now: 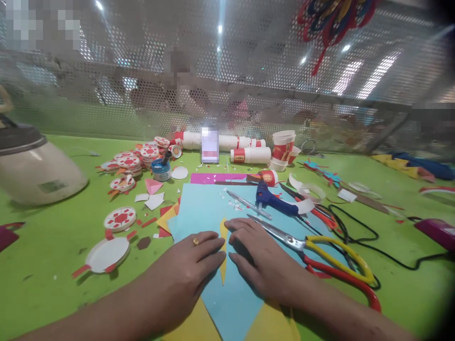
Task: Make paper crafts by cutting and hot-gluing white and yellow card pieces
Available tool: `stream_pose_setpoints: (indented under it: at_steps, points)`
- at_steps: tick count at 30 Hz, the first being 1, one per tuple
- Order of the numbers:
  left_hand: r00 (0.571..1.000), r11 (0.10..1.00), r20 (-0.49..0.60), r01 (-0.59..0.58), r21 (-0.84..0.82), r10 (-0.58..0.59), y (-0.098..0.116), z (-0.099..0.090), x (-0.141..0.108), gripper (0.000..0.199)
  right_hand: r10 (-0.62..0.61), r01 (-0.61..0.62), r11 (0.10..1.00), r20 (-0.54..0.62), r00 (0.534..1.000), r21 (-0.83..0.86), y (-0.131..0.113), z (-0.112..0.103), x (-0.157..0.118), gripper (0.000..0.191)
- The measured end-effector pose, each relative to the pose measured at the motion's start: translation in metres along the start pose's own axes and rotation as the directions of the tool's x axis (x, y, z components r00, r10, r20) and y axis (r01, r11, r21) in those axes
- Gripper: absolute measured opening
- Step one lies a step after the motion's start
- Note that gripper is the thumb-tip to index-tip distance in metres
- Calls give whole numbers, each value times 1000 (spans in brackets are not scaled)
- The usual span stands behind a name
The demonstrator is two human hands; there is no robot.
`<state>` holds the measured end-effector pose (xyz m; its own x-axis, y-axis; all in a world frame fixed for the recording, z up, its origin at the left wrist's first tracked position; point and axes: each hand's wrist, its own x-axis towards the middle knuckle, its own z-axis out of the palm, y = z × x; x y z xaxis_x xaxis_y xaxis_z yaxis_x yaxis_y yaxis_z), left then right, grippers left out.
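Note:
A narrow yellow paper piece point(223, 267) with a pointed lower end lies on light blue sheets point(199, 203) in front of me. My left hand point(197, 263), with a ring on one finger, has its fingertips at the strip's left edge, fingers slightly apart. From the right, my right hand point(254, 253) reaches the strip's top with a fingertip, its fingers spread and curved over the blue paper. Large scissors point(295, 241) with yellow and red handles lie right of this hand. Beyond them are a blue glue gun point(273, 201) and a white pen point(249, 204).
Red and white paper discs point(128, 161) are piled at the left, near a blue jar point(161, 169). Paper cups point(250, 155) and a phone point(210, 144) stand or lie at the back. A black cable point(355, 241) winds across the right side.

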<state>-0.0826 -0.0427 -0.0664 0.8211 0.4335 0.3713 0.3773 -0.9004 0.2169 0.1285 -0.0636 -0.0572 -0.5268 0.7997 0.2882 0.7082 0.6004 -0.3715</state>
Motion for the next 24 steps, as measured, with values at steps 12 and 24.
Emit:
stream_pose_setpoints:
  at_steps: [12, 24]
  points:
    - [1000, 1000, 5, 2, 23, -2, 0, 1, -1, 41, 77, -71, 996, -104, 992, 59, 1, -2, 1, 15]
    - [999, 986, -25, -25, 167, 30, -11, 13, -3, 34, 46, -48, 997, -27, 999, -55, -3, 0, 2, 33]
